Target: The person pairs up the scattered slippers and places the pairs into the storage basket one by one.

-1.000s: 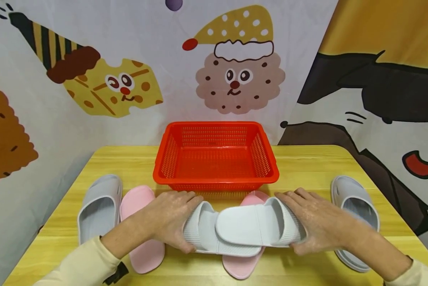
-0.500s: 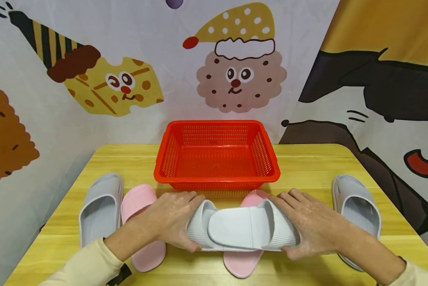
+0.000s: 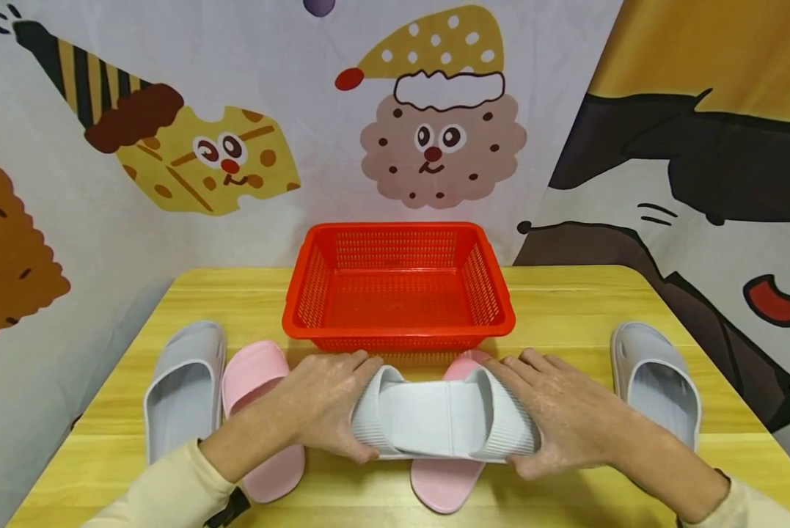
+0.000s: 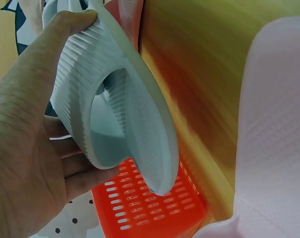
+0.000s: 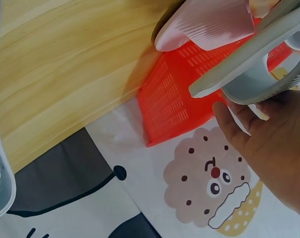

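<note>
My left hand (image 3: 335,403) grips a pale grey-white slipper (image 3: 368,414) by its ribbed strap, thumb on the near side. At the other end, my right hand (image 3: 556,414) holds the matching slipper (image 3: 516,425) the same way. The heel of the right one overlaps the left one's sole, nested between the two straps. Both are held above the table over a pink slipper (image 3: 444,484), which they partly cover. In the left wrist view the fingers curl round the ribbed slipper (image 4: 80,74); the right wrist view shows the other slipper (image 5: 249,54) in the right hand.
A red plastic basket (image 3: 397,334) stands behind the hands at the table's back. Another pink slipper (image 3: 256,367) lies partly under the left forearm. Grey closed-toe slippers stand at the left (image 3: 186,389) and right (image 3: 659,381) sides of the wooden table (image 3: 566,308). A printed cloth hangs behind.
Both hands have moved toward each other, the right hand most, sliding the two pale slippers further into one another. The basket and the other slippers have not moved.
</note>
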A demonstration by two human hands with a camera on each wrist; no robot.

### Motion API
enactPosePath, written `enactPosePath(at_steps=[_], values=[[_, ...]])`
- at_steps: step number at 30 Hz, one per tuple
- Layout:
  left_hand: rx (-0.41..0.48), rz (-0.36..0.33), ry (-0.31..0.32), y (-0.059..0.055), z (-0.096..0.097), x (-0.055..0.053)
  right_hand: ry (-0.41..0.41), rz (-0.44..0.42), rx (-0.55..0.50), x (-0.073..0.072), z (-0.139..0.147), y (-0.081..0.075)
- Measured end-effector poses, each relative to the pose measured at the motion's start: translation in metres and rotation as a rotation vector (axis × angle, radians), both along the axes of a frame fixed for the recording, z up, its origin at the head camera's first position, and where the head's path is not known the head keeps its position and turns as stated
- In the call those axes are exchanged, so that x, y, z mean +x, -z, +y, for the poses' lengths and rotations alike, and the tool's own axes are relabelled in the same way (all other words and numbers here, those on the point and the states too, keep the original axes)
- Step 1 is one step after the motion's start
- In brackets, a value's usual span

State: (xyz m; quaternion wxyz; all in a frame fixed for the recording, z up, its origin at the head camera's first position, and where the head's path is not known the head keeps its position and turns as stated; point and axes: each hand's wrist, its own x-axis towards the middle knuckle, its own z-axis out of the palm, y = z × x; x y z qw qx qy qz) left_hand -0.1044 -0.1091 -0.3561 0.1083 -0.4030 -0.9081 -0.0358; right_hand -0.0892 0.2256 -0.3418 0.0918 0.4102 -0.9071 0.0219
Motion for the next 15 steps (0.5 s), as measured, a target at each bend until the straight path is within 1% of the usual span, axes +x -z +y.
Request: enactPosePath(at_steps=[5, 9, 15], values=[[-0.005, -0.012, -0.002, 0.002, 0.002, 0.000, -0.014, 0.023, 0.001, -0.002, -0.005, 0.002], [-0.012, -0.013, -0.012, 0.002, 0.003, 0.000, -0.014, 0.019, 0.010, -0.003, -0.009, 0.002], [-0.022, -0.009, -0.016, 0.001, 0.004, 0.001, -0.018, 0.023, -0.005, -0.004, -0.012, 0.003]])
